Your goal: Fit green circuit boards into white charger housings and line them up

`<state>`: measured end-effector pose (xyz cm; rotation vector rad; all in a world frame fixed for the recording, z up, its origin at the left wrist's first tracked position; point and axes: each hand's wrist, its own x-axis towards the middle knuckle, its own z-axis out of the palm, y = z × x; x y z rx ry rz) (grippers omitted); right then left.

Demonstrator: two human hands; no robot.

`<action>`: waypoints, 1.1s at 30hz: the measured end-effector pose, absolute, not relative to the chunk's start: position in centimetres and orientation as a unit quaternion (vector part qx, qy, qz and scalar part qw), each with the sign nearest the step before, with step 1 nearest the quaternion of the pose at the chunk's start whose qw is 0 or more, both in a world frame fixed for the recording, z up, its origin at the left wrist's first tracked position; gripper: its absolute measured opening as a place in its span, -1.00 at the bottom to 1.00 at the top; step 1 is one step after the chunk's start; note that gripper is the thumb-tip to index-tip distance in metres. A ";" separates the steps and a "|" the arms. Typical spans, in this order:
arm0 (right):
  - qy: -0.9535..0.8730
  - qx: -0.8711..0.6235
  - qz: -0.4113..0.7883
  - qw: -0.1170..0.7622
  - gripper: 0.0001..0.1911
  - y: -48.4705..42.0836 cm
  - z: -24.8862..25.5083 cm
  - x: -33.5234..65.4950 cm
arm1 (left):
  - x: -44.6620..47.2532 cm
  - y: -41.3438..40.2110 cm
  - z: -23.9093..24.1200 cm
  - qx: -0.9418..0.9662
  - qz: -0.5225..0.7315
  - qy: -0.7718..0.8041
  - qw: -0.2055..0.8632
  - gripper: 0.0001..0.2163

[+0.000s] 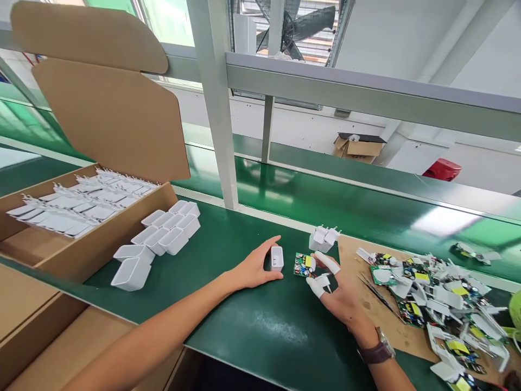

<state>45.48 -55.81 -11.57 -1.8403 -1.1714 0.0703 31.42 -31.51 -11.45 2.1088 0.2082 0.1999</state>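
Note:
My left hand (257, 266) curves around a small white charger housing (277, 259) on the green bench, its fingers behind and its thumb in front. Two small slots show on the housing's end. Just to the right, my right hand (336, 285) pinches a circuit board (303, 264) with yellow-wrapped parts and a white plug piece at its rear. White covers are on the thumb and a finger of this hand. The board points at the housing, a short gap between them. Beyond my right hand stand several white chargers with plug pins (324, 238).
Several open white housings (171, 231) cluster at left, beside an open cardboard box (109, 247) of white plug parts in rows. Many circuit boards with white pieces (439, 298) lie heaped on brown cardboard at right, near metal tweezers (380, 296). A white post (220, 119) rises behind the bench.

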 end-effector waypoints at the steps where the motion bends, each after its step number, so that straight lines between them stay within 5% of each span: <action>1: -0.469 -0.746 0.037 0.472 -0.43 -55.6 -11.5 45.6 | 31.3 -31.5 -11.7 0.861 0.086 0.085 0.494 -0.05; 6: -0.501 -0.744 0.032 0.440 -0.41 -54.1 -9.1 45.6 | 30.3 -31.1 -12.4 0.870 0.147 0.043 0.470 -0.12; 14: -0.595 -0.699 -0.134 0.372 -0.37 -52.4 -8.7 43.5 | 29.7 -31.2 -12.6 0.890 0.250 -0.023 0.380 -0.14; 33: -0.618 -0.716 -0.169 0.277 -0.26 -52.4 -9.0 42.5 | 30.4 -31.7 -12.7 0.898 0.229 -0.012 0.376 -0.17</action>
